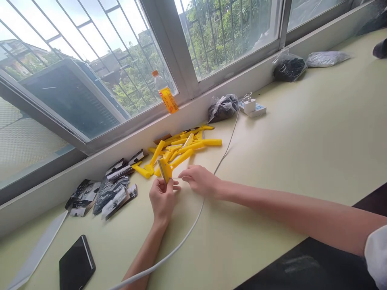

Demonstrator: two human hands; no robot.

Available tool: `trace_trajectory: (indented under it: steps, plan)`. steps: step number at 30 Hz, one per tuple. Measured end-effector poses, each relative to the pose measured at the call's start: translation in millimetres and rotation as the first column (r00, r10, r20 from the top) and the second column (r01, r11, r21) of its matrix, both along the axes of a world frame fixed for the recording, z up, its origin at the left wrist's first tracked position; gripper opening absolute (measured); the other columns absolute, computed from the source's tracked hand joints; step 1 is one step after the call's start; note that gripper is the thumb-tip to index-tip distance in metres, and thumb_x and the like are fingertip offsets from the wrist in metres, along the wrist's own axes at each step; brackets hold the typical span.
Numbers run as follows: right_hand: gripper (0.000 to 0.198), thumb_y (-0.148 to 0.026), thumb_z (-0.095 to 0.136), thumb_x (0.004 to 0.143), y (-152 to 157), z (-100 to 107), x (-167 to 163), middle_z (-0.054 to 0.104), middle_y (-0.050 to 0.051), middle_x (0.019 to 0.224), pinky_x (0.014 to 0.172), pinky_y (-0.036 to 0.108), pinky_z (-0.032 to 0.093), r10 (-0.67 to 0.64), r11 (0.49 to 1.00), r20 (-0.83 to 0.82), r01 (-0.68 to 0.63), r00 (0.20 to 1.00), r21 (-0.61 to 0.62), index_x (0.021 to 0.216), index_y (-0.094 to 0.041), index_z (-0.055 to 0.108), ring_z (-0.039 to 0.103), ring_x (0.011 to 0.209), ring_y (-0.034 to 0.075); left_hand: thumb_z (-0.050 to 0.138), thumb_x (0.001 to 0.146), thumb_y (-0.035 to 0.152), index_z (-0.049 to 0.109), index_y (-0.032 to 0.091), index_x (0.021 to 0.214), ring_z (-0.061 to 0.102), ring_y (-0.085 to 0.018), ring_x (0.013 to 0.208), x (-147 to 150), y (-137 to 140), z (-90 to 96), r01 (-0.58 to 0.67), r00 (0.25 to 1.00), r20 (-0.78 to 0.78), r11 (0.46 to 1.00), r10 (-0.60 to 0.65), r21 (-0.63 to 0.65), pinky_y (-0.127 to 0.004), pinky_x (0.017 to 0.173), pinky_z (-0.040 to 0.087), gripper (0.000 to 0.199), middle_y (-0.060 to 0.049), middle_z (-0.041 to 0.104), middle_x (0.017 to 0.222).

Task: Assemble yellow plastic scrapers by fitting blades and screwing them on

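My left hand (163, 197) is closed on the lower end of the head of a yellow scraper (167, 170), whose handle points up and to the right. A metal blade strip runs along the left edge of that head. My right hand (198, 180) pinches a thin metal rod (177, 178) that reaches left to the scraper's head. Its exact kind is too small to tell, and its tip is hard to make out. Just behind my hands lies a heap of more yellow scrapers (193, 144), with several pieces overlapping.
Black-and-white packaging (117, 189) lies left of the heap, with a black phone-like device (77, 262) nearer me. A white cable (193, 225) crosses the table to a charger (249, 105). Bagged dark parts (223, 108) lie along the wall; a bottle (166, 94) stands on the sill.
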State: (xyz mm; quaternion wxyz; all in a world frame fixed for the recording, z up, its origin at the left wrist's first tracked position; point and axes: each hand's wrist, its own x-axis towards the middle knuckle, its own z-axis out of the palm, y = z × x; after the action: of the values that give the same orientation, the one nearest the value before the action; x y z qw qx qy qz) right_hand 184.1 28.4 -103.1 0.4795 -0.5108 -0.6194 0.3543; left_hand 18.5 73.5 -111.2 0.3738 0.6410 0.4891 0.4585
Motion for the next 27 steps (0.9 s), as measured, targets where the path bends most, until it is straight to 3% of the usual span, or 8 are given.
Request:
trace_trajectory:
  steps: [4, 7, 11, 16, 19, 22, 27]
  plan:
    - [0.014, -0.018, 0.055, 0.097, -7, -10, -4, 0.052, 0.007, 0.095, 0.067, 0.026, 0.037, -0.205, 0.961, 0.34, 0.123, 0.918, 0.247, 0.088, -0.01, 0.064, 0.044, 0.066, 0.01, 0.067, 0.081, 0.042, 0.047, 0.017, 0.082, 0.074, -0.017, 0.067, -1, 1, 0.0, 0.035, 0.999, -0.032, 0.998, -0.033, 0.048, -0.027, 0.063, 0.06, 0.033, -0.007, 0.074, 0.089]
    - [0.015, -0.016, 0.054, 0.097, -6, -12, -3, 0.05, 0.005, 0.093, 0.066, 0.025, 0.038, -0.253, 0.931, 0.432, 0.097, 0.866, 0.352, 0.085, -0.01, 0.06, 0.045, 0.066, 0.01, 0.066, 0.083, 0.043, 0.048, 0.016, 0.082, 0.074, -0.017, 0.068, -2, 0, 1.2, 0.017, 0.998, -0.062, 0.994, -0.01, 0.11, -0.024, 0.063, 0.058, 0.032, -0.007, 0.074, 0.088]
    - [0.02, -0.009, 0.05, 0.096, -4, -10, 5, 0.05, 0.004, 0.088, 0.064, 0.023, 0.036, -0.165, 0.927, 0.47, -0.027, 0.867, 0.375, 0.08, -0.011, 0.063, 0.044, 0.067, 0.01, 0.064, 0.085, 0.042, 0.052, 0.016, 0.086, 0.075, -0.017, 0.072, -3, -1, -0.2, -0.033, 0.998, -0.039, 0.987, 0.04, 0.156, -0.024, 0.063, 0.056, 0.028, -0.007, 0.075, 0.092]
    - [0.024, -0.024, 0.05, 0.103, 0, -11, 16, 0.049, 0.002, 0.079, 0.062, 0.023, 0.03, -0.242, 0.953, 0.573, 0.08, 0.783, 0.293, 0.105, -0.021, 0.074, 0.042, 0.064, 0.011, 0.065, 0.084, 0.045, 0.051, 0.016, 0.085, 0.076, -0.02, 0.079, -3, 2, -5.6, -0.023, 0.997, -0.069, 0.991, 0.032, 0.131, -0.028, 0.072, 0.058, 0.031, -0.01, 0.076, 0.097]
    - [0.027, -0.025, 0.046, 0.105, 4, -15, 16, 0.052, 0.004, 0.083, 0.064, 0.023, 0.033, -0.246, 0.95, 0.608, 0.064, 0.755, 0.304, 0.106, -0.015, 0.071, 0.045, 0.066, 0.011, 0.067, 0.083, 0.046, 0.05, 0.017, 0.083, 0.076, -0.021, 0.083, -4, 4, -6.6, 0.005, 0.996, -0.085, 0.996, 0.002, 0.086, -0.031, 0.075, 0.059, 0.034, -0.011, 0.076, 0.1]
    - [0.022, -0.018, 0.044, 0.103, 8, -16, 16, 0.055, 0.006, 0.089, 0.063, 0.024, 0.034, -0.231, 0.94, 0.649, -0.006, 0.725, 0.34, 0.1, -0.011, 0.065, 0.047, 0.069, 0.012, 0.067, 0.083, 0.046, 0.048, 0.017, 0.083, 0.076, -0.022, 0.084, -6, 6, -6.2, 0.018, 0.999, -0.045, 0.999, -0.017, 0.035, -0.03, 0.073, 0.06, 0.034, -0.011, 0.075, 0.101]
    - [0.026, 0.001, 0.04, 0.091, 2, -11, 14, 0.056, 0.007, 0.087, 0.057, 0.029, 0.023, -0.193, 0.918, 0.755, -0.158, 0.627, 0.365, 0.093, -0.011, 0.063, 0.037, 0.062, 0.014, 0.067, 0.082, 0.041, 0.049, 0.017, 0.085, 0.076, -0.021, 0.085, -7, 7, -7.2, 0.056, 0.998, 0.0, 0.998, -0.056, 0.002, -0.028, 0.073, 0.062, 0.03, -0.009, 0.075, 0.098]
